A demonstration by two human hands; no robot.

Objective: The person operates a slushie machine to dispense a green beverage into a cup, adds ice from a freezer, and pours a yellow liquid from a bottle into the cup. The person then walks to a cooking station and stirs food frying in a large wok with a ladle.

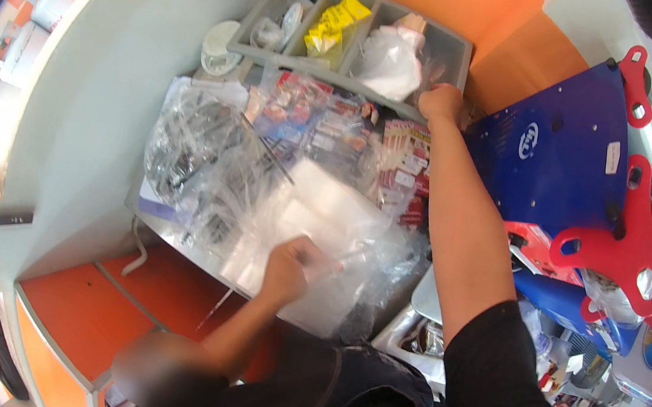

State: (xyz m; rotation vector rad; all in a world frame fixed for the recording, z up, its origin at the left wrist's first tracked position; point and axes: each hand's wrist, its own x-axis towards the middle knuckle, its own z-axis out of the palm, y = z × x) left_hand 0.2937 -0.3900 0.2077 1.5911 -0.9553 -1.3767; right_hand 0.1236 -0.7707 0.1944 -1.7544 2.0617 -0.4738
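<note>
My right hand [442,103] reaches over the front rim of a grey divided tray [464,67] at its right compartment. Its fingertips are inside, beside some thin clear plastic, and I cannot tell if they grip it. White plastic bags [391,63] lie heaped in that compartment, left of the hand. My left hand [291,267], fingers curled, is low over a stack of translucent plastic bags [326,203]. Motion blur hides whether it pinches any plastic. Crumpled clear plastic [191,141] covers the table's left part. Printed leaflets [405,158] lie between the bags and the tray.
Yellow packets [335,24] fill the tray's middle compartment. A white round container [221,48] stands left of the tray. A blue panel [549,147] with red brackets [624,236] rises close to my right arm. An orange cabinet [93,302] is at the lower left.
</note>
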